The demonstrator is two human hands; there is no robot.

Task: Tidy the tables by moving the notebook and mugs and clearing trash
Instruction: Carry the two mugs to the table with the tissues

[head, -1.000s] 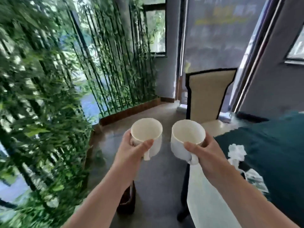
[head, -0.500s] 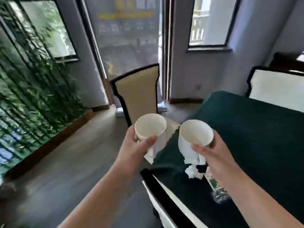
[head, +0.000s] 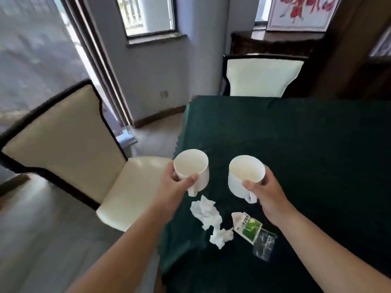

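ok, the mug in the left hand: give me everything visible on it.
The mug in the left hand is plain white, glossy like ceramic, round with a thin rim and one loop handle pointing down toward the camera. It looks empty inside. It is held up, mouth tilted a little toward the camera, over the near left edge of the table with the green cloth. The left hand wraps it, thumb across the front by the handle. Nothing else touches it.
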